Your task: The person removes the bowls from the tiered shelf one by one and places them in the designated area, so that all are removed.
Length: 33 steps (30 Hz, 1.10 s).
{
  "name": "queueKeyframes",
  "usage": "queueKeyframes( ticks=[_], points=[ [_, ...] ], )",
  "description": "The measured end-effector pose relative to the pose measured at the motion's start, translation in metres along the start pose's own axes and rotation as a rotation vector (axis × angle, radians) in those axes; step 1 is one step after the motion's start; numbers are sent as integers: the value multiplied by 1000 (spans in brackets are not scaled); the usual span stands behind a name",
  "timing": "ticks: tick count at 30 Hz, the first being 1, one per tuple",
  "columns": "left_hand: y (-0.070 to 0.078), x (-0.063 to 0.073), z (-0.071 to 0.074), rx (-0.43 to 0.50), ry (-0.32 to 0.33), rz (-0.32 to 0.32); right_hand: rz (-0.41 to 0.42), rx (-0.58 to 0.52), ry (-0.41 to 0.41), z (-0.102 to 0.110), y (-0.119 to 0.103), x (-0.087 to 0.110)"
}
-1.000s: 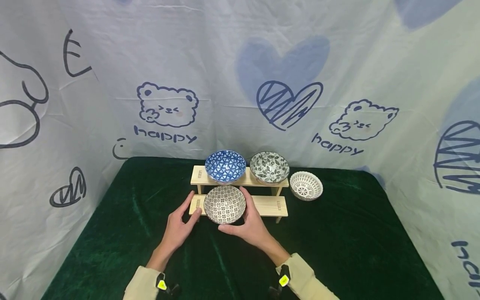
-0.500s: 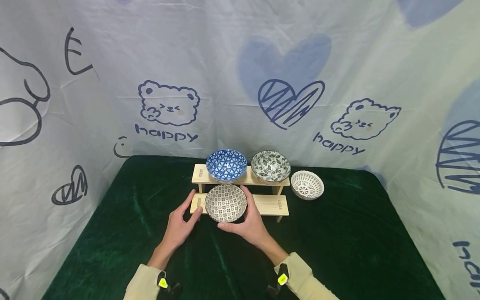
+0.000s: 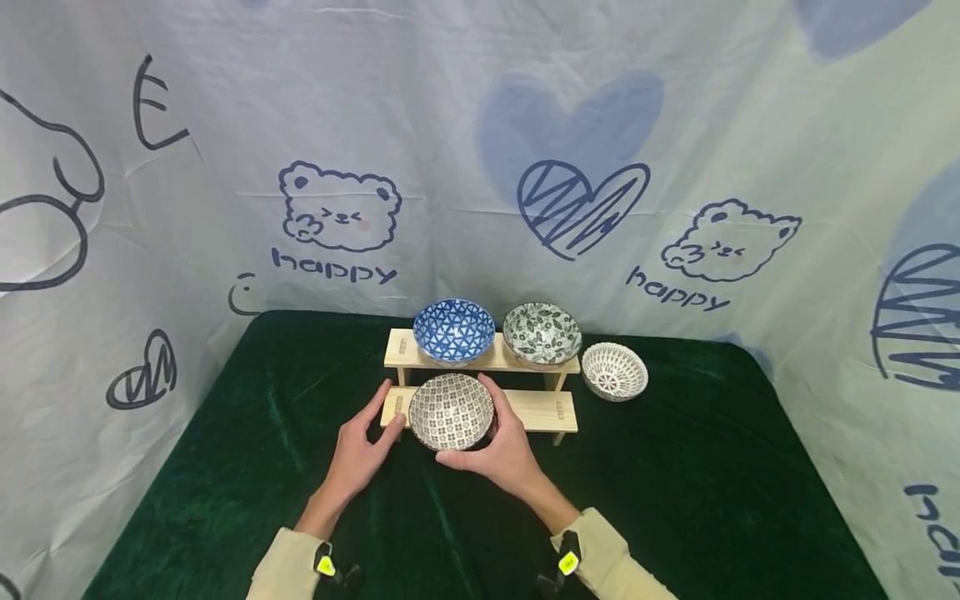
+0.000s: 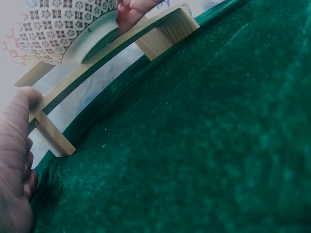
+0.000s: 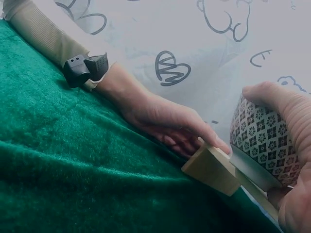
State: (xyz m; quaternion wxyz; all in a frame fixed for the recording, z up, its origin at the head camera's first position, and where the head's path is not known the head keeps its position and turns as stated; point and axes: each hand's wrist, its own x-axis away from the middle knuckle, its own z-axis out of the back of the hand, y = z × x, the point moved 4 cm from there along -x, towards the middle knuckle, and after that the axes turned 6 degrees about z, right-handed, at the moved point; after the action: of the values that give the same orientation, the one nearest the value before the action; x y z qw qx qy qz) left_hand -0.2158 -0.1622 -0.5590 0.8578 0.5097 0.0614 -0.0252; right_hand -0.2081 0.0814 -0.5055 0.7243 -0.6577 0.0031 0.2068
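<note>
Head view, going from the left: the left hand (image 3: pixel 362 450), with thumb and forefinger spread wide, just touching the end of the lower plank (image 3: pixel 536 410), gripping nothing. Next, over that plank, the brown-patterned bowl (image 3: pixel 452 410): round, so without a long axis; opens upward. Then the right hand (image 3: pixel 504 454), curled round the bowl's right side, thumb near, forefinger far. From the left wrist, a pale foot ring (image 4: pixel 95 40), hidden in the head view. From the right wrist, a fingertip (image 5: pixel 277 195) tucked in beside it. Touching the plank? Cannot tell.
</note>
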Motion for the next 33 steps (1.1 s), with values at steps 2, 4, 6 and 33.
queueKeyframes(
  ticks=[2, 4, 6, 33],
  points=[
    [1, 0, 0, 1, 4, -5, -2, -12, -9, 1, 0, 1],
    [2, -1, 1, 1, 7, -11, -4, -27, -11, 2, -1, 2],
    [3, -1, 1, 3, 9, -14, -6, -49, -8, 2, 0, 3],
    [1, 1, 0, 6, 2, -18, 22, -79, 41, 3, 4, -1]
  ],
)
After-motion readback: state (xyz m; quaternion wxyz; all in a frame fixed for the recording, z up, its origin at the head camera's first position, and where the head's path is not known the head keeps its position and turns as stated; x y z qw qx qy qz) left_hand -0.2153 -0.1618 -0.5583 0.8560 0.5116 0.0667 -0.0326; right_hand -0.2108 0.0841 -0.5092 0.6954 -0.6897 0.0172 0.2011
